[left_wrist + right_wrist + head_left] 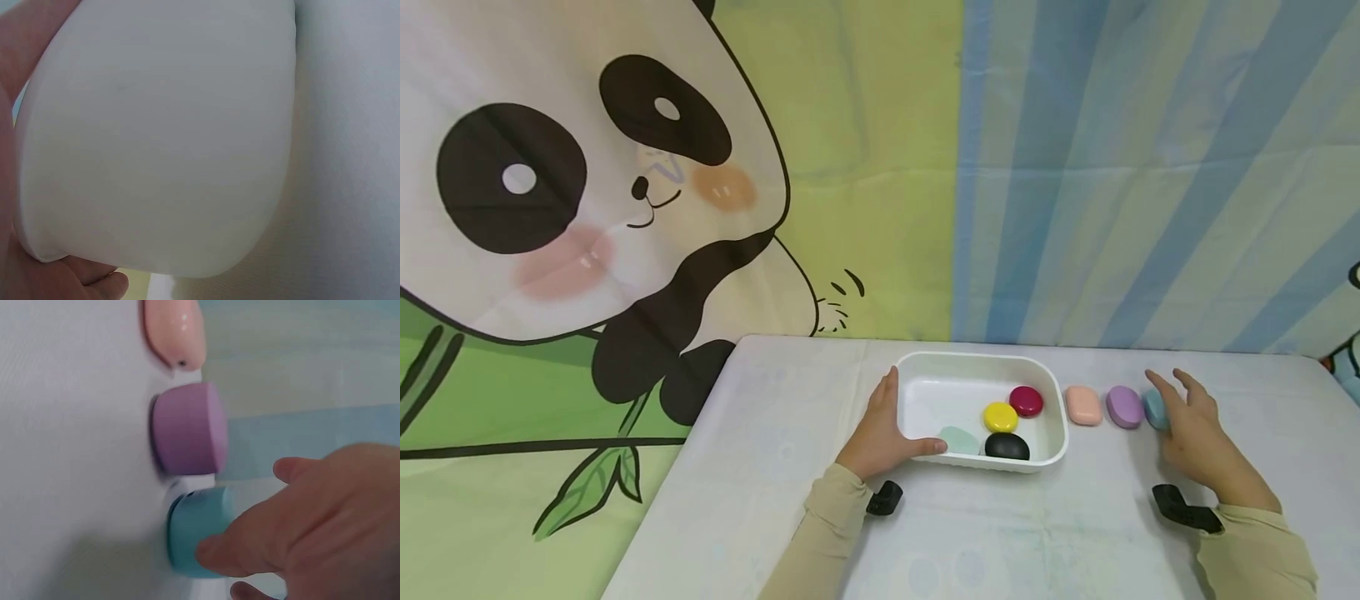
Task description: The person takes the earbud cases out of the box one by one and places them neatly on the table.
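Observation:
My left hand [880,435] grips the left end of a white plastic tray [936,396], its thumb along the front rim and its fingers round the left side. The tray's outer wall [162,144] fills most of the left wrist view. My right hand [1198,437] is at a blue rounded block [1153,409], fingers spread and reaching past it. In the right wrist view the thumb [212,553] overlaps the block's side. Left of the blue block, in a row, lie a purple rounded block [1124,407] and a peach one [1084,405].
Inside the tray lie a red piece [1026,402], a yellow one [1001,417], a black one [1007,447] and a pale green one [959,441]. The white-covered table [760,467] meets a printed panda backdrop [880,167] behind. Black straps sit at both wrists.

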The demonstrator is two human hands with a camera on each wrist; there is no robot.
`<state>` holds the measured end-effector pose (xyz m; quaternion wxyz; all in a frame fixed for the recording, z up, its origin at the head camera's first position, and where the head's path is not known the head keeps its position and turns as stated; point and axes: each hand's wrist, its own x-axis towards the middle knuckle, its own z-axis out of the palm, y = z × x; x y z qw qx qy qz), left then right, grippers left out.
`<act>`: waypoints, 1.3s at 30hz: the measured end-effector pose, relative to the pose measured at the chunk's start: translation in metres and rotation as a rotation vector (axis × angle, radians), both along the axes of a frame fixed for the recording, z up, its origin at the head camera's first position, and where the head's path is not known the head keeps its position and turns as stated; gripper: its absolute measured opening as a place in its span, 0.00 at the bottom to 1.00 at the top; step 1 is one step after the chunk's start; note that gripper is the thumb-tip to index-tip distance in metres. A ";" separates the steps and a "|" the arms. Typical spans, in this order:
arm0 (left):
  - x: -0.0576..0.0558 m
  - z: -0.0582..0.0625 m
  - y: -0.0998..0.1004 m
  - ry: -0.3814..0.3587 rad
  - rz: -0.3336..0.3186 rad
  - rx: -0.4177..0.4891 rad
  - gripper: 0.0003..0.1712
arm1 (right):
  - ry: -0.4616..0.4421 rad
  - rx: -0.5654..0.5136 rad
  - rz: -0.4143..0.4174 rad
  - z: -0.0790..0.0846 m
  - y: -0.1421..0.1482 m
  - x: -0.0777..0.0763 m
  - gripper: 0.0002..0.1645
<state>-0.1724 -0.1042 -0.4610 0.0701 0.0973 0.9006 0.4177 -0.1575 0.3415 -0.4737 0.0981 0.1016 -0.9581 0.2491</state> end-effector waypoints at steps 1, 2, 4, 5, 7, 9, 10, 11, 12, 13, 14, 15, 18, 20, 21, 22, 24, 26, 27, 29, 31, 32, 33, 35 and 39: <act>0.000 0.000 0.000 -0.001 0.002 -0.001 0.82 | 0.002 -0.004 -0.003 0.002 -0.002 0.000 0.52; 0.001 0.000 0.000 -0.004 0.005 -0.001 0.82 | 0.010 -0.003 -0.007 0.004 -0.004 0.000 0.52; 0.001 0.000 -0.001 -0.007 0.008 -0.005 0.82 | 0.025 -0.016 -0.017 0.008 -0.009 0.000 0.52; 0.001 0.000 -0.001 -0.005 0.009 -0.007 0.82 | 0.035 -0.027 -0.023 0.011 -0.012 0.000 0.51; 0.001 0.001 0.000 -0.003 0.007 -0.004 0.82 | 0.053 -0.038 -0.034 0.017 -0.019 0.001 0.48; 0.000 0.001 0.000 0.000 0.002 0.002 0.82 | 0.047 -0.051 -0.035 0.023 -0.027 0.002 0.45; 0.000 0.001 0.001 0.001 -0.001 0.003 0.82 | 0.036 -0.059 -0.035 0.026 -0.031 0.003 0.45; -0.001 0.001 0.001 0.000 -0.002 0.004 0.82 | 0.026 -0.062 -0.033 0.029 -0.035 0.003 0.45; -0.001 0.001 0.001 0.000 -0.002 0.003 0.82 | 0.014 -0.061 -0.031 0.032 -0.040 0.004 0.44; -0.001 0.001 0.001 0.000 -0.001 0.000 0.82 | 0.002 -0.062 -0.029 0.035 -0.045 0.005 0.43; -0.001 0.001 0.001 0.001 0.000 0.000 0.82 | -0.006 -0.064 -0.026 0.037 -0.050 0.005 0.43; -0.002 0.000 0.001 0.001 0.002 -0.003 0.82 | -0.003 -0.068 -0.019 0.040 -0.055 0.006 0.42; -0.002 -0.001 0.001 0.005 0.001 -0.001 0.82 | 0.016 -0.064 -0.002 0.047 -0.068 0.006 0.41; -0.002 -0.001 0.001 0.008 -0.002 0.003 0.82 | 0.026 -0.063 0.018 0.051 -0.077 0.006 0.41; -0.002 -0.001 0.001 0.009 -0.003 0.003 0.82 | 0.026 -0.055 0.028 0.053 -0.081 0.006 0.42; -0.002 -0.001 0.001 0.009 -0.004 0.003 0.82 | 0.018 -0.048 0.035 0.054 -0.085 0.005 0.42; -0.002 -0.001 0.001 0.011 -0.003 -0.001 0.82 | -0.010 -0.034 0.050 0.058 -0.094 0.005 0.44; -0.002 -0.002 0.001 0.012 -0.002 -0.004 0.82 | -0.032 -0.025 0.072 0.060 -0.102 0.004 0.46; -0.002 -0.001 0.001 0.012 -0.001 -0.005 0.82 | -0.045 -0.020 0.083 0.061 -0.105 0.004 0.47; -0.002 -0.001 0.001 0.013 -0.002 -0.004 0.82 | -0.061 -0.017 0.113 0.062 -0.113 0.003 0.48; -0.003 -0.001 0.001 0.012 -0.003 -0.005 0.82 | -0.064 -0.007 0.147 0.063 -0.120 0.002 0.49; -0.003 -0.001 0.000 0.010 -0.003 -0.004 0.82 | -0.074 -0.001 0.162 0.063 -0.123 0.002 0.49; -0.003 -0.001 0.000 0.008 -0.002 -0.002 0.82 | -0.078 0.001 0.175 0.063 -0.127 0.002 0.49; -0.003 -0.001 0.000 0.002 -0.002 0.002 0.82 | -0.083 0.003 0.202 0.064 -0.133 0.001 0.49; -0.003 -0.001 0.000 -0.004 0.000 0.003 0.82 | -0.103 -0.011 0.244 0.064 -0.144 -0.001 0.50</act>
